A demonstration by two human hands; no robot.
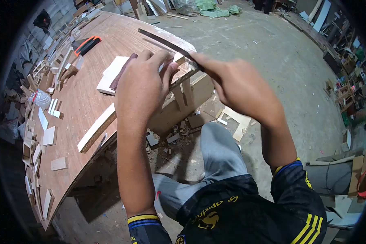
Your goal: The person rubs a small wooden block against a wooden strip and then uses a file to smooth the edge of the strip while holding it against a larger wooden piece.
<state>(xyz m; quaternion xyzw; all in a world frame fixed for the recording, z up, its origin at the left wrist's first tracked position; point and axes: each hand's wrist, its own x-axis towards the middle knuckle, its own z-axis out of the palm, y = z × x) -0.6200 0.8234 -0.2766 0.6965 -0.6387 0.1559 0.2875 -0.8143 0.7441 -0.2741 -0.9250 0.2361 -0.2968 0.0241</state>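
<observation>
My right hand (248, 87) is closed around the near end of a long dark file (162, 41), which slants away up and left over the table's corner. My left hand (140, 79) is closed on a light piece of wood (179, 58) at the table edge, its thumb and fingers beside the file. Most of that piece is hidden under the hand. Next to my left wrist lie a pale wooden block (112, 75) and a dark reddish-brown strip that looks like sandpaper (123, 73). A curved wooden strip (96, 127) passes beneath my left forearm.
On the wooden table (93, 73) lies an orange-and-black tool (88, 46). Many wood offcuts (59, 163) and a white plastic container (42, 99) line its left side. Scraps (183, 130) litter the floor below the edge. Cardboard and boards (345, 183) stand at right.
</observation>
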